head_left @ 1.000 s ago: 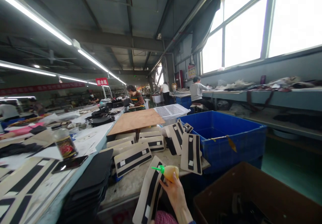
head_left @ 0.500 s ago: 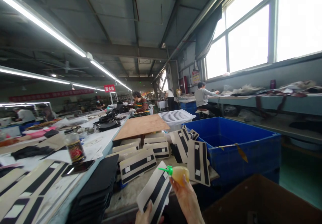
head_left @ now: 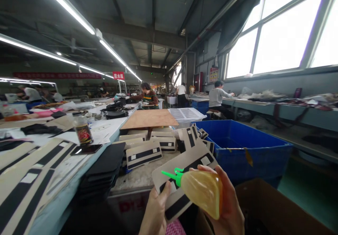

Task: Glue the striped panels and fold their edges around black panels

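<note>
My left hand grips the lower left edge of a beige panel with black strips and small white patches, its thumb on the face. In my right hand lies a soft bottle of yellowish liquid with a green nozzle, which points left across the panel. The bottle overlaps the panel and hides part of it. Similar panels lean in rows on the bench behind. Left of them is a stack of black sheets.
A large blue bin stands at the right, with a brown carton nearer. On the left table are a labelled bottle, a phone and more panels. A wooden board lies ahead; several people are farther off.
Both hands, with the panel and the soft bottle, have come up and closer to the camera. The panel is turned flatter and spreads further right. The camera view has shifted.
</note>
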`<state>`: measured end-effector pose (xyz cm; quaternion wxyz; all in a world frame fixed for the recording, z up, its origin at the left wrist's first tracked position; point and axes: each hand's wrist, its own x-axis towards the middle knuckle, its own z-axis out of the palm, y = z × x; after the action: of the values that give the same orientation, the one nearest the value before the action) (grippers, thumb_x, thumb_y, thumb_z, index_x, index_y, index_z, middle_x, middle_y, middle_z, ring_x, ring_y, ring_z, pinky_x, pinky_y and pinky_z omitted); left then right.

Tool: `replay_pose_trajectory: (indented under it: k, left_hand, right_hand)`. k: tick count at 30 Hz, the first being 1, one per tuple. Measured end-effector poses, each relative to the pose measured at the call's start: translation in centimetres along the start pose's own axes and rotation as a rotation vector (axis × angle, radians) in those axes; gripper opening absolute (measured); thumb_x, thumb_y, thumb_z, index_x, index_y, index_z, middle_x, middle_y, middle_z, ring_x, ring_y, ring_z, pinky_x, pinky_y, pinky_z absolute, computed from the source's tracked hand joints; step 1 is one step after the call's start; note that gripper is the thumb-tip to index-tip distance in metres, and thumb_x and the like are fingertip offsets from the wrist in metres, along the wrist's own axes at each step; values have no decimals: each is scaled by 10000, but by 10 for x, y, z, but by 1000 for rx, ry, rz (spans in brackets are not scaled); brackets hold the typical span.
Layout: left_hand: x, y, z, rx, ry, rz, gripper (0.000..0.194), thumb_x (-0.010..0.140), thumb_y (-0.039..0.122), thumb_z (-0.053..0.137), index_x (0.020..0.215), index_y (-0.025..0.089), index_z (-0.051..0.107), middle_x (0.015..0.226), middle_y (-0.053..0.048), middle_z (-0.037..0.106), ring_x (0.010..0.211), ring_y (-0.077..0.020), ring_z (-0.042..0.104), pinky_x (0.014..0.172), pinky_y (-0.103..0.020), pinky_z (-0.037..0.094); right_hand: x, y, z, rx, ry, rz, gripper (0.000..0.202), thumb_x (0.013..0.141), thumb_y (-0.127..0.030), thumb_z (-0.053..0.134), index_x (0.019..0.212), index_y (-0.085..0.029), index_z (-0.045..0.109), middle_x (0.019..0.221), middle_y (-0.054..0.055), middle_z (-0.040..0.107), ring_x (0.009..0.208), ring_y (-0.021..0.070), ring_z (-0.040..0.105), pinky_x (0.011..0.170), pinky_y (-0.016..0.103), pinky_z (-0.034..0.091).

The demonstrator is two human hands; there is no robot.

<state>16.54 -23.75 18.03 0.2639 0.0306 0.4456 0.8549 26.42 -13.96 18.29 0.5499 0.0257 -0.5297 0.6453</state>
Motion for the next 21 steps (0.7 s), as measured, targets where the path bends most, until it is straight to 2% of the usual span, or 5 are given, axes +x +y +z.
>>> replay_pose_trajectory:
  k: [5,9,11,16,21]
  left_hand:
    - [-11,-6,7,15,-31,71,521,592,489,945,972,159,811,1006,-139,832,1182,-393,712,1080,-472,515]
    - [-10,-12,4,60,-55,115,595,569,639,916,928,171,832,999,-138,832,1209,-399,690,1116,-481,474]
    - [-8,-14,1,93,-53,141,623,572,683,893,932,178,835,1027,-135,830,1214,-401,682,1142,-490,438]
    - [-1,-17,-8,181,-22,224,640,625,709,848,974,174,818,1101,-141,814,1201,-415,668,1132,-508,415]
    - [3,-21,-12,231,0,264,511,717,626,814,977,186,801,1138,-134,804,1209,-384,665,1128,-456,422]
  right_hand:
    - [-10,-8,10,-67,-35,5,613,835,-541,795,1375,-308,622,1370,139,683,1211,362,703,972,443,622]
    - [-12,-6,6,-136,-40,35,636,826,-487,828,1393,-320,593,1424,132,660,1185,350,719,876,371,653]
    - [-10,-8,5,-160,-47,24,600,851,-465,814,1389,-322,591,1406,122,674,1174,336,725,900,373,643]
    - [-4,-16,11,-225,-95,-45,534,819,-526,823,1282,-302,680,1210,93,760,1080,322,755,955,391,614]
    - [-7,-15,15,-228,-44,-51,499,820,-539,815,1239,-288,710,1188,113,762,1055,337,755,955,429,613]
